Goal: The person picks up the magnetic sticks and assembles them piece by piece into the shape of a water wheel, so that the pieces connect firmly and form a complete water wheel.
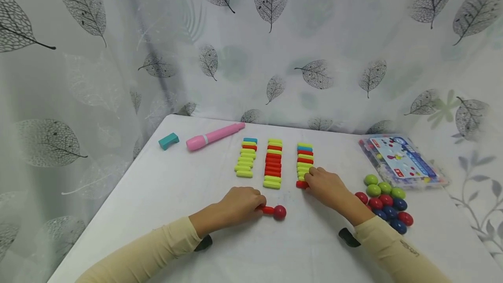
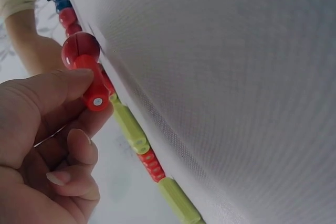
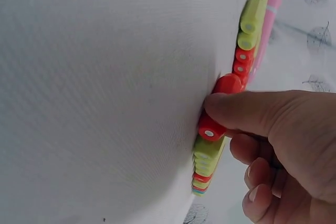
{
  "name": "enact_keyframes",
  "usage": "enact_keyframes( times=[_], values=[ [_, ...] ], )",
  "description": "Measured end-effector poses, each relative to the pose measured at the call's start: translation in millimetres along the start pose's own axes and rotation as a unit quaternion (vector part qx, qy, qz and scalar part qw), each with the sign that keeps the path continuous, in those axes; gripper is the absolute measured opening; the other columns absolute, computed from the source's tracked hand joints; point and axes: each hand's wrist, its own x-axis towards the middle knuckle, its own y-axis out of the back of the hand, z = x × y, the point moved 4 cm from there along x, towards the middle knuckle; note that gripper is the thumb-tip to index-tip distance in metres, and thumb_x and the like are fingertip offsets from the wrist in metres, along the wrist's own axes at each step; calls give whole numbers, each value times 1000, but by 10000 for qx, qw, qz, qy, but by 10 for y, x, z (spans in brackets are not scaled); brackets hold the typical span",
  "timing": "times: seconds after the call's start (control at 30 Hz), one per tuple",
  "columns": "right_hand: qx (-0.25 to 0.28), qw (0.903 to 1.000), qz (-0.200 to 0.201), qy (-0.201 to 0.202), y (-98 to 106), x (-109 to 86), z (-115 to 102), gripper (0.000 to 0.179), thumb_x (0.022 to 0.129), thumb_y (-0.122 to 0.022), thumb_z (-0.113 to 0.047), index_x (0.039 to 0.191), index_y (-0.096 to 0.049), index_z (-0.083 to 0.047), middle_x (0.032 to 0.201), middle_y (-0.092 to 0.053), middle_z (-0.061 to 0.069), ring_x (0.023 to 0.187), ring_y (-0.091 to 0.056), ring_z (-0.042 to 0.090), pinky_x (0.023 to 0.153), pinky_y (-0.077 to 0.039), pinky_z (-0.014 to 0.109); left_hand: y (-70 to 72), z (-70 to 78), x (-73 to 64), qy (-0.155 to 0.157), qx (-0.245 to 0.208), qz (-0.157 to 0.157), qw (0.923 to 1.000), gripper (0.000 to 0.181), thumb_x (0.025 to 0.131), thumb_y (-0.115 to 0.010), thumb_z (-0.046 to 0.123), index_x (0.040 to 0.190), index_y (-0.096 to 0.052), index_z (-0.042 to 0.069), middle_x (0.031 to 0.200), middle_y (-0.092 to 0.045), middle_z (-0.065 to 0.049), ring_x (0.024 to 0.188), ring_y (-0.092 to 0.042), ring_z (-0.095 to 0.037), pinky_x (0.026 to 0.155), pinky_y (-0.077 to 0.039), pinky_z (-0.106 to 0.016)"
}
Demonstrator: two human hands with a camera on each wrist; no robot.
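My left hand [image 1: 241,206] pinches a red magnetic rod [image 2: 93,87] between thumb and fingers, low over the white table. A dark red ball [image 1: 280,212] sits on the rod's far end. Over at the near end of the right-hand column of rods [image 1: 304,157], my right hand [image 1: 328,189] pinches another red magnetic rod [image 3: 212,125]. That rod lies beside a yellow-green rod [image 3: 208,149]. Two further columns stand to the left: a middle one [image 1: 273,163] of red and yellow-green rods, and a left one [image 1: 246,157], mostly yellow-green with one blue rod at its top.
Green, red and dark blue balls [image 1: 385,202] cluster at the right, near my right forearm. Behind them lies a clear plastic box [image 1: 402,160] with a printed label. A pink pen-shaped tube [image 1: 215,136] and a teal block [image 1: 168,141] lie at the back left.
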Motion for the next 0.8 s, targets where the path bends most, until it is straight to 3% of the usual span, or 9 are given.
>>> enact_keyframes(
  times=[0.23,0.5,0.8],
  values=[
    [377,9992,-154,41,16,-93,-46,32,79,-88,-30,99,-69,-15,88,-60,0,83,-56,17,66,-55,31,-2,3,1,27,-42,-18,10000,16,87,-82,22,103,-77,19,83,-69,8,71,-55,-4,65,-48,-16],
    [840,9937,-566,472,156,-320,-361,27,78,-87,-34,94,-67,-24,78,-53,-12,74,-49,10,61,-46,25,9,-2,-2,80,-48,-63,9999,20,87,-82,25,105,-77,19,86,-70,7,73,-56,-4,66,-48,-15],
    [965,9904,-550,827,149,-383,-500,25,79,-85,-32,94,-68,-22,78,-54,-14,76,-46,9,60,-44,24,17,10,-2,55,-44,-86,9999,20,87,-82,24,105,-77,18,86,-71,7,74,-57,-4,67,-49,-16]
  ],
)
